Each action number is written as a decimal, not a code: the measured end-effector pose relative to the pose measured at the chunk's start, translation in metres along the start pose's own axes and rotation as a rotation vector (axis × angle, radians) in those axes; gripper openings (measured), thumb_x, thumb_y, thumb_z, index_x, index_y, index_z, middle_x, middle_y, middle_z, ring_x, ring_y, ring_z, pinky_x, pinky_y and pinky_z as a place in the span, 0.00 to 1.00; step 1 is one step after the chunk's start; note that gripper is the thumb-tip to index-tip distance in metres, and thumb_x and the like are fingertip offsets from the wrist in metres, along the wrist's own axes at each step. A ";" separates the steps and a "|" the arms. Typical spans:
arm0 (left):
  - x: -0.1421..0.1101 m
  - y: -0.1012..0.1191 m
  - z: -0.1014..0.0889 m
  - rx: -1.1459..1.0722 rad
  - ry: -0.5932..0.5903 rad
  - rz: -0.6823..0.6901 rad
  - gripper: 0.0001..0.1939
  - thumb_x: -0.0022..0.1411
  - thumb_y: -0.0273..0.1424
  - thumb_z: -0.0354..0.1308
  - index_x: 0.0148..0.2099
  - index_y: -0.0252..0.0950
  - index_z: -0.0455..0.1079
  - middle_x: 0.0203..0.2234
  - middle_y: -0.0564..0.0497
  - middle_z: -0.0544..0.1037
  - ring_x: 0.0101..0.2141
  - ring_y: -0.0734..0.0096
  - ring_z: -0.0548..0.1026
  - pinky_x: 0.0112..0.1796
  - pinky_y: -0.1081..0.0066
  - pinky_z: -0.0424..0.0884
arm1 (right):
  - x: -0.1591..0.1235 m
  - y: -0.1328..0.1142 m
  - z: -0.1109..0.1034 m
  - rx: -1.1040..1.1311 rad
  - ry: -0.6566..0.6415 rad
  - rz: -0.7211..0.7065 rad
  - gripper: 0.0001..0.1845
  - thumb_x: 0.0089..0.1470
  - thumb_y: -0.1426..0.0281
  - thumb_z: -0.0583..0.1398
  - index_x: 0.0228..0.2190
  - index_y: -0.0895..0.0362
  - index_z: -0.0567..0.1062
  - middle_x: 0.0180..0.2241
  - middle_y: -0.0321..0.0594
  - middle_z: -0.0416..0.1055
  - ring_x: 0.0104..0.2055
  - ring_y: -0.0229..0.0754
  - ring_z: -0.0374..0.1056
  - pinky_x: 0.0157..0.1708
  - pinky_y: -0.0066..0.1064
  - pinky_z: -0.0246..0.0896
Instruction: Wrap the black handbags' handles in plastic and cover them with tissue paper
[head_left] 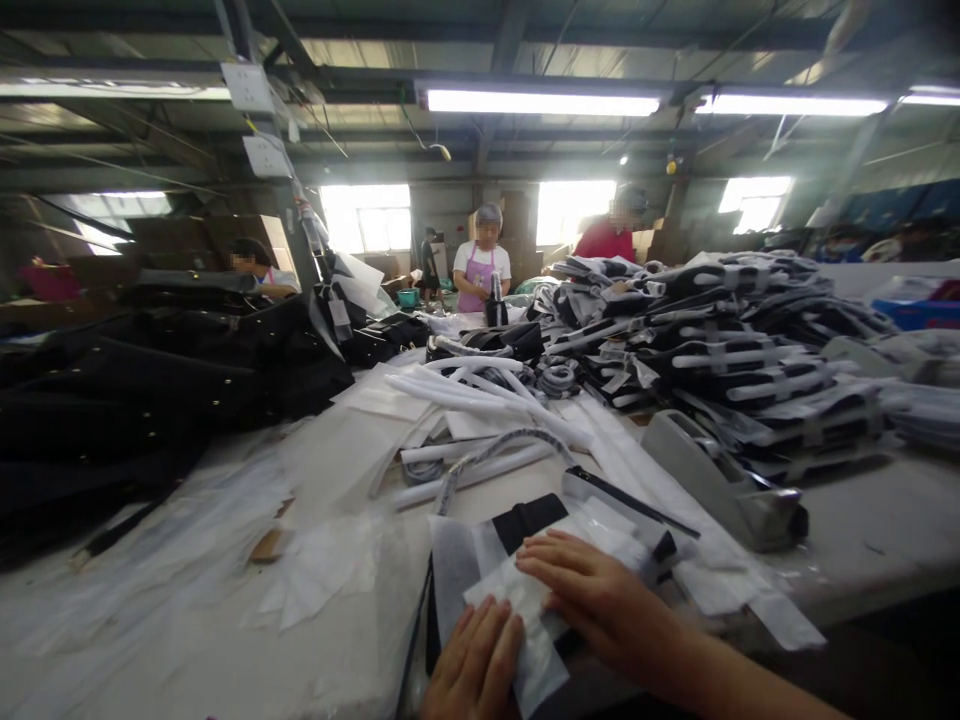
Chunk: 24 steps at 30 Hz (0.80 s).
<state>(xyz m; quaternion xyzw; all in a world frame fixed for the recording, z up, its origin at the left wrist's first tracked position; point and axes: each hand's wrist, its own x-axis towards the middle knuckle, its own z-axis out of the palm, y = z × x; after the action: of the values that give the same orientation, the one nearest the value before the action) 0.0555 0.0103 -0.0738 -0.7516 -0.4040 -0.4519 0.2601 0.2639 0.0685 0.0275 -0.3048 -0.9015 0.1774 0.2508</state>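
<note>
My left hand (pixel 474 665) lies flat with fingers stretched on a clear plastic bag (pixel 525 600) that covers a folded black and white item (pixel 529 522) at the near edge of the table (pixel 862 510). My right hand (pixel 596 590) rests flat on the same bag, fingers extended toward the left, just right of and above the left hand. Neither hand grips anything.
A grey tape dispenser (pixel 724 480) stands right of the hands. A large heap of bagged black and white items (pixel 735 350) fills the right side. Dark garments (pixel 150 390) are piled at left. White rolled sheets (pixel 480 395) lie mid-table. Several people (pixel 480 265) work at the far end.
</note>
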 end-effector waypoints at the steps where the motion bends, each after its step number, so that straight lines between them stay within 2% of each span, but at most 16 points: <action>1: 0.001 0.000 -0.001 0.000 0.002 0.004 0.20 0.68 0.20 0.43 0.48 0.35 0.76 0.42 0.50 0.84 0.50 0.73 0.78 0.59 0.71 0.65 | 0.001 0.000 0.002 -0.040 -0.031 -0.008 0.22 0.65 0.68 0.56 0.59 0.56 0.69 0.59 0.49 0.69 0.63 0.49 0.62 0.65 0.45 0.53; 3: 0.002 -0.001 -0.002 0.008 -0.005 0.015 0.20 0.68 0.20 0.43 0.48 0.36 0.75 0.41 0.50 0.84 0.50 0.74 0.78 0.59 0.71 0.65 | 0.015 0.002 0.008 -0.123 -0.081 0.021 0.27 0.64 0.64 0.58 0.61 0.59 0.66 0.63 0.52 0.63 0.67 0.53 0.55 0.67 0.50 0.47; 5: 0.004 -0.002 -0.003 0.020 -0.016 0.030 0.21 0.68 0.20 0.42 0.48 0.36 0.75 0.41 0.50 0.84 0.49 0.74 0.78 0.59 0.72 0.66 | 0.039 0.007 0.015 -0.183 -0.141 0.056 0.27 0.64 0.61 0.58 0.60 0.61 0.67 0.63 0.55 0.63 0.68 0.56 0.53 0.67 0.53 0.45; 7: 0.004 -0.001 -0.003 0.027 -0.013 0.036 0.23 0.67 0.18 0.39 0.47 0.35 0.75 0.40 0.49 0.84 0.49 0.74 0.78 0.58 0.71 0.67 | 0.064 0.014 0.022 -0.206 -0.220 0.049 0.21 0.65 0.62 0.57 0.53 0.63 0.74 0.56 0.56 0.71 0.65 0.56 0.59 0.66 0.54 0.45; 9: 0.004 -0.001 -0.001 0.033 0.020 0.032 0.24 0.68 0.17 0.37 0.46 0.35 0.75 0.39 0.49 0.84 0.49 0.74 0.79 0.58 0.71 0.67 | 0.085 0.022 0.030 -0.196 -0.298 0.007 0.14 0.65 0.67 0.57 0.43 0.62 0.79 0.46 0.52 0.78 0.57 0.54 0.68 0.65 0.56 0.45; 12: 0.001 -0.001 0.002 0.041 0.052 0.036 0.22 0.71 0.21 0.38 0.45 0.35 0.76 0.38 0.48 0.84 0.48 0.73 0.79 0.58 0.71 0.67 | 0.104 0.033 0.039 -0.160 -0.381 -0.056 0.14 0.65 0.72 0.55 0.35 0.60 0.81 0.37 0.47 0.81 0.46 0.49 0.75 0.64 0.57 0.48; 14: 0.000 -0.002 0.003 0.036 0.040 0.049 0.22 0.72 0.23 0.39 0.46 0.35 0.76 0.39 0.48 0.84 0.49 0.73 0.79 0.57 0.71 0.68 | 0.110 0.038 0.040 -0.134 -0.389 -0.072 0.15 0.65 0.72 0.55 0.33 0.59 0.81 0.36 0.46 0.81 0.44 0.49 0.76 0.62 0.56 0.53; 16: -0.001 -0.004 0.002 0.022 0.019 0.063 0.22 0.73 0.26 0.38 0.46 0.34 0.76 0.39 0.47 0.84 0.49 0.72 0.79 0.58 0.70 0.67 | 0.109 0.038 0.034 -0.099 -0.341 -0.079 0.13 0.65 0.71 0.56 0.34 0.58 0.81 0.38 0.45 0.81 0.48 0.50 0.75 0.60 0.53 0.56; 18: -0.002 -0.006 -0.001 0.010 -0.006 0.078 0.23 0.74 0.29 0.37 0.47 0.33 0.76 0.40 0.46 0.84 0.49 0.72 0.79 0.59 0.70 0.66 | 0.098 0.032 0.023 -0.060 -0.226 -0.067 0.11 0.65 0.70 0.56 0.43 0.56 0.79 0.46 0.45 0.79 0.55 0.49 0.70 0.61 0.47 0.57; 21: 0.000 -0.010 -0.008 0.017 -0.086 0.100 0.20 0.73 0.31 0.41 0.50 0.32 0.74 0.42 0.46 0.83 0.50 0.71 0.78 0.60 0.70 0.64 | 0.056 0.016 0.008 -0.003 0.018 -0.008 0.18 0.68 0.70 0.53 0.56 0.57 0.70 0.55 0.48 0.72 0.59 0.44 0.66 0.60 0.38 0.60; 22: 0.002 -0.011 -0.010 0.021 -0.117 0.110 0.17 0.72 0.30 0.44 0.51 0.32 0.74 0.44 0.46 0.83 0.50 0.70 0.78 0.60 0.70 0.64 | 0.037 0.011 0.005 0.017 0.106 -0.001 0.17 0.68 0.70 0.52 0.56 0.57 0.70 0.54 0.47 0.73 0.57 0.42 0.68 0.57 0.34 0.63; 24: 0.007 -0.015 -0.013 0.027 -0.176 0.117 0.15 0.70 0.29 0.48 0.53 0.33 0.73 0.46 0.47 0.82 0.51 0.69 0.77 0.59 0.70 0.65 | -0.004 0.004 0.007 0.063 0.303 -0.064 0.12 0.67 0.71 0.55 0.49 0.55 0.74 0.44 0.42 0.78 0.47 0.39 0.73 0.48 0.28 0.69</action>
<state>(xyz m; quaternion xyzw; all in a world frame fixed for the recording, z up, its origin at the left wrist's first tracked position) 0.0392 0.0113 -0.0611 -0.8071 -0.3867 -0.3628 0.2596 0.2646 0.0678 0.0190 -0.2911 -0.8566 0.1495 0.3989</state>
